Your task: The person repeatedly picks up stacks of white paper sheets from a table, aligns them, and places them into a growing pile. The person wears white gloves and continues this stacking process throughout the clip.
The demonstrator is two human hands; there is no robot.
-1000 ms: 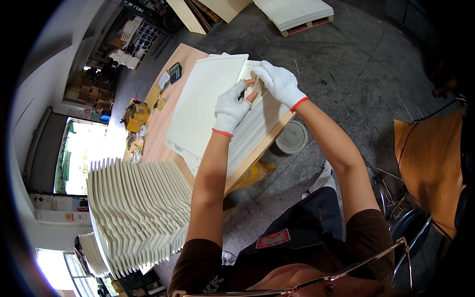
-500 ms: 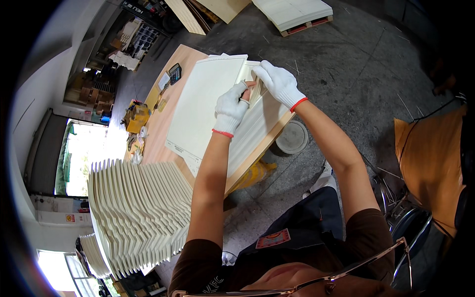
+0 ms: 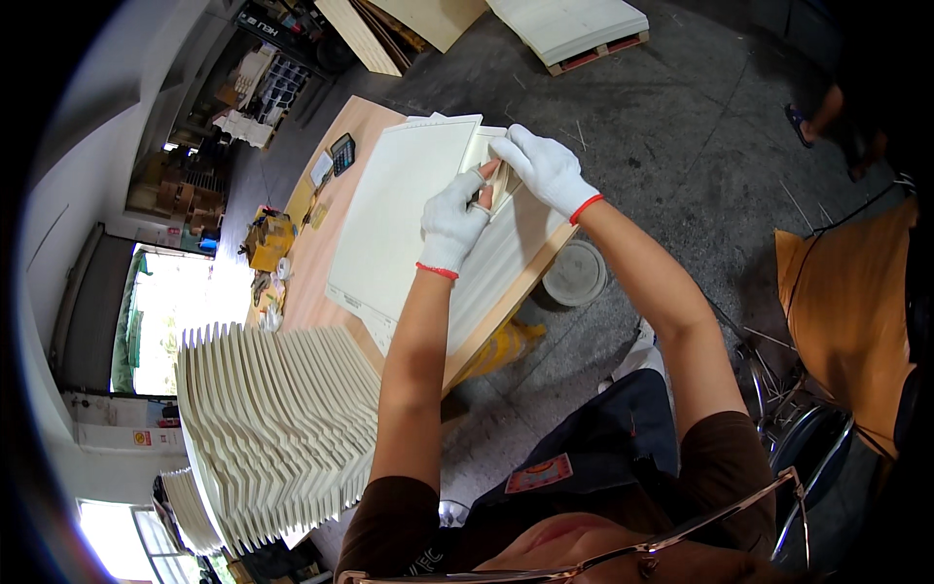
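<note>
Since these sheets [image 3: 500, 183] are looking light and bendy, my left hand [image 3: 454, 220] and right hand [image 3: 551, 177] are curling at their edges, good holding spots, though how tightly I cannot tell.

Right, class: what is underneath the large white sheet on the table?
Below the large white sheet, more white sheeting shows past its lower edge in the picture, over the wooden table. What lies under its middle is covered; the number of layers cannot be told.
</note>
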